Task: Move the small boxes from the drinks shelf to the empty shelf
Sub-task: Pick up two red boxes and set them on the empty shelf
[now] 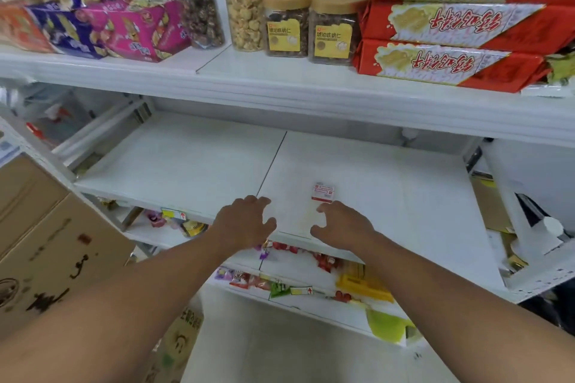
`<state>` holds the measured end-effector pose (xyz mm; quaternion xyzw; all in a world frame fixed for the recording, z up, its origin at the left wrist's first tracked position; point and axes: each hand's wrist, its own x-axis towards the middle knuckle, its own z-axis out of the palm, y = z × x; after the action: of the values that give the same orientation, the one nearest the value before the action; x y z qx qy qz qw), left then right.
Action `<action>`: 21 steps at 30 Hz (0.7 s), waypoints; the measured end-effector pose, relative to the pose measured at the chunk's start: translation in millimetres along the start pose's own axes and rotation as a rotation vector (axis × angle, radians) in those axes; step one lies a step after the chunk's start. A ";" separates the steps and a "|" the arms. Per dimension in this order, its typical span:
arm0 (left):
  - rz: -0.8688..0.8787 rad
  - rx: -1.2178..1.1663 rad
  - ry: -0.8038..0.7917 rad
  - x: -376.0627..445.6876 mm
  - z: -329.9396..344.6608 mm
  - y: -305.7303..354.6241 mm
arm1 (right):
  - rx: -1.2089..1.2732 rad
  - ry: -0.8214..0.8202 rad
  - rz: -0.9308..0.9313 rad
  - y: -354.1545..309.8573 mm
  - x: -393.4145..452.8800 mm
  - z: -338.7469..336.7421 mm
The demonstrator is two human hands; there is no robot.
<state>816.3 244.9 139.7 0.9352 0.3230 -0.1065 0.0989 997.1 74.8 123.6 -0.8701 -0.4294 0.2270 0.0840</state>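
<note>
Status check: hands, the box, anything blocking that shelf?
Left hand and right hand open, empty, at shelf front edge. One small white box lying on shelf, just beyond right fingertips. Nothing else on that shelf.

Our two bare arms reached forward, palms down.
Our left hand (245, 221) and right hand (340, 225) hovered side by side, apart, fingers loosely spread, gripping nothing.
</note>
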 end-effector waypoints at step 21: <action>-0.280 -0.133 0.100 -241.4 56.5 -80.1 | -0.224 -0.038 -0.214 -144.6 -158.1 80.3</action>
<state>573.1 151.7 139.8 0.8765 0.4611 -0.0508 0.1286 773.6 35.9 153.0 -0.8187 -0.5440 0.1838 0.0020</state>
